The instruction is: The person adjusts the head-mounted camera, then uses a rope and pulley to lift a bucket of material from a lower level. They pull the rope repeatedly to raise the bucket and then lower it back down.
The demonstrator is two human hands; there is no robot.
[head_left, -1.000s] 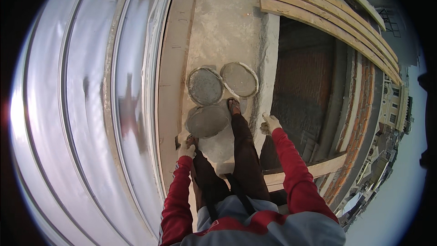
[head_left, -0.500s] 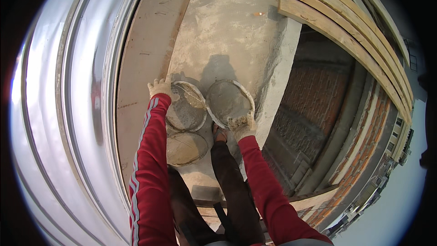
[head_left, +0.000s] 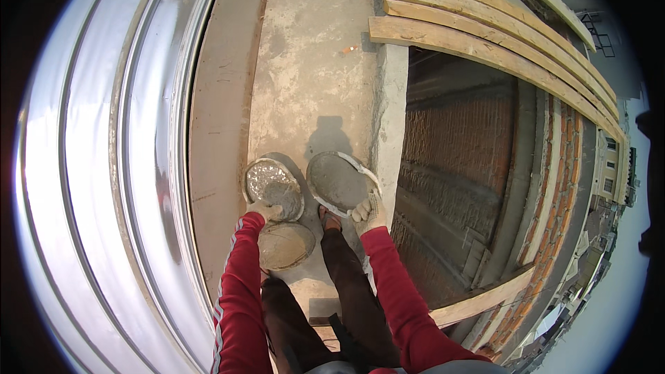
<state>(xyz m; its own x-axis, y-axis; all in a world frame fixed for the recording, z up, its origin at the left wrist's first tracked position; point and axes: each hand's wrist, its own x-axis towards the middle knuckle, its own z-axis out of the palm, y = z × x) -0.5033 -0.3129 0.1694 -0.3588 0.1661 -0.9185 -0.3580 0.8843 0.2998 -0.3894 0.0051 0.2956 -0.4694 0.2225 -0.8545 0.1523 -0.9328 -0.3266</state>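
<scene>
My right hand [head_left: 369, 213], in a pale knitted glove, grips the near right rim of a round pan [head_left: 375, 181] filled with smooth wet grey cement [head_left: 338, 181]. To its left stands a second round pan [head_left: 247, 174], whitish at the rim. It holds a lump of grey cement at its near side and a wet, glistening patch at its far side. My left hand [head_left: 267, 212], gloved too, is closed at this pan's near left rim, the thumb side reaching over the inside. A third pan [head_left: 286, 246] with brownish-grey contents sits just nearer, partly under the second one.
I stand on a narrow concrete walkway [head_left: 315, 48]. Shiny corrugated metal sheeting [head_left: 90, 166] and a flat board [head_left: 222, 125] line the left. Past the concrete ledge [head_left: 392, 111] on the right is a deep opening [head_left: 457, 145] with brick walls. Several timber planks [head_left: 471, 45] span its far end.
My left hand has moved from the left pan's far left rim to its near left rim. The right hand stays on its pan's rim. The whole view has shifted.
</scene>
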